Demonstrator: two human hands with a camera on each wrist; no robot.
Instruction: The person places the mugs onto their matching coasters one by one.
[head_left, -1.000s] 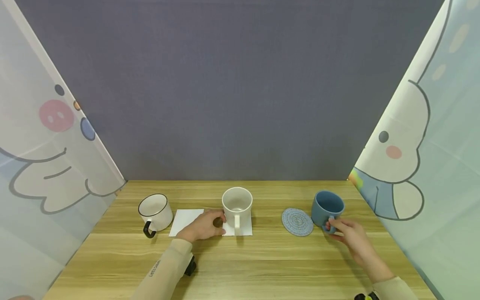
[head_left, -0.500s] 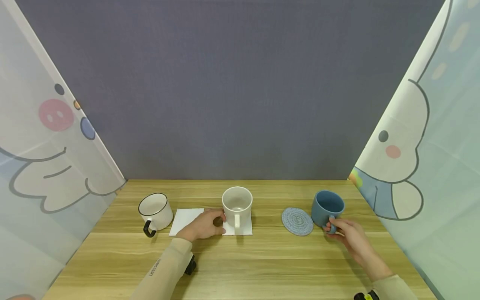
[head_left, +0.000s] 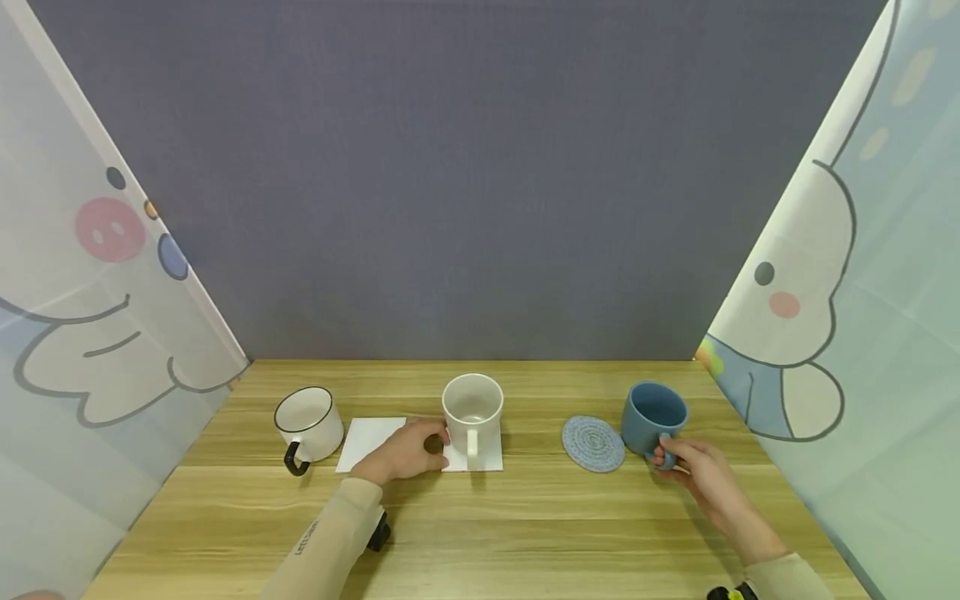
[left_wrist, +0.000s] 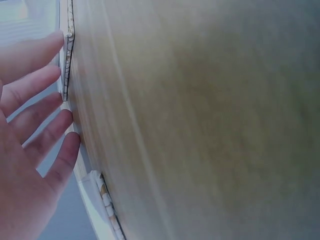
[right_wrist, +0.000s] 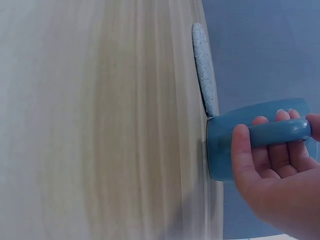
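My left hand (head_left: 405, 450) rests near the middle, its thumb and fingertips at the left edge of a white square coaster (head_left: 491, 458). In the left wrist view, its fingers (left_wrist: 35, 90) are spread and gently bent beside the coaster's patterned edge (left_wrist: 68, 50). A cream mug (head_left: 474, 412) stands upright on that coaster, handle facing me. On the right, my right hand (head_left: 705, 475) grips the handle of a blue mug (head_left: 647, 423); the right wrist view shows several fingers wrapped through the handle (right_wrist: 280, 131). The mug stands upright on the table beside a round blue woven coaster (head_left: 594, 443).
A white enamel mug (head_left: 318, 433) with black rim and handle stands at the far left. Beside it lies another white square coaster (head_left: 367, 437), partly behind my left hand. A grey panel (head_left: 480, 183) closes off the back of the wooden table (head_left: 510, 542), with printed curtains on both sides.
The mugs and coasters stay in place. My right hand's fingers have settled slightly lower on the blue mug's handle; the left hand keeps its spot.
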